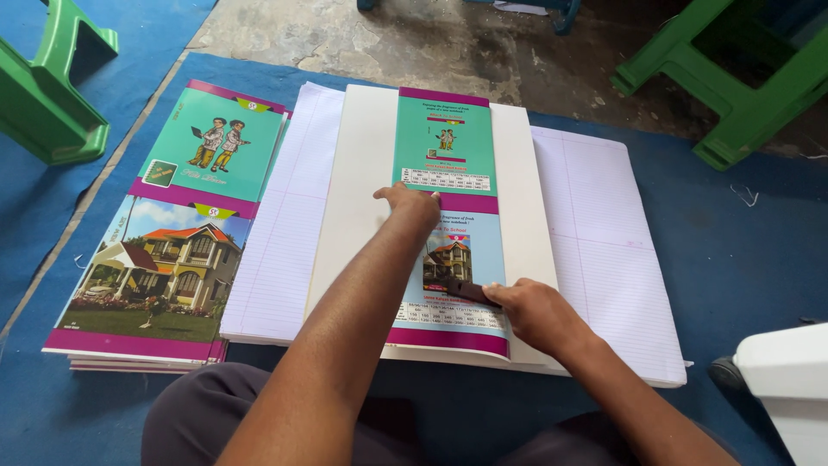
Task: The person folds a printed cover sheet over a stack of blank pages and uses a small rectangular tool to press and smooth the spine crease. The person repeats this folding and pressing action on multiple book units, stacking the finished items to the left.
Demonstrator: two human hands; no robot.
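A printed cover sheet, teal above and pale blue below with magenta bands, lies on a white card over a wide stack of ruled paper. My left hand presses flat on the middle of the cover sheet, fingers together. My right hand grips a small dark tool and holds it against the lower part of the cover, near a small house picture.
A pile of printed covers with children and house pictures sits at the left on the blue mat. Green plastic stools stand at the far left and top right. A white object is at lower right.
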